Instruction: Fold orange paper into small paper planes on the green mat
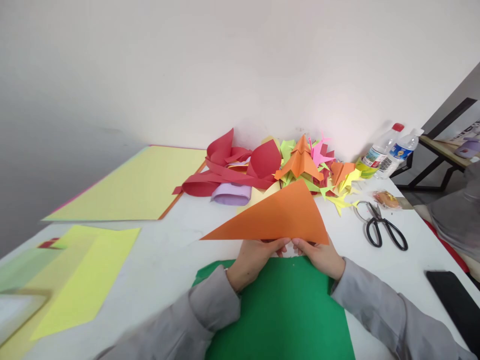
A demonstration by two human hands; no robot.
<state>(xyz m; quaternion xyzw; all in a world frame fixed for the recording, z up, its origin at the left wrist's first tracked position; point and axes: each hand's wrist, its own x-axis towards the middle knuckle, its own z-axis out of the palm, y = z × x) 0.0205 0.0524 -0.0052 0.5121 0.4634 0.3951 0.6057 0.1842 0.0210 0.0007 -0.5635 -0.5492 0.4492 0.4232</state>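
An orange paper [277, 215] folded into a triangle is held up above the white table [176, 245]. My left hand [252, 260] and my right hand [318, 255] both pinch its lower edge, thumbs close together near the middle. Under my wrists lies a green sheet [285, 310]. Both arms wear grey sleeves.
A heap of folded paper figures and red scraps [277, 167] sits at the back by the wall. Yellow sheets [138, 182] lie at the left. Black scissors [382, 227], two water bottles [392, 150] and a black phone [455, 300] are at the right.
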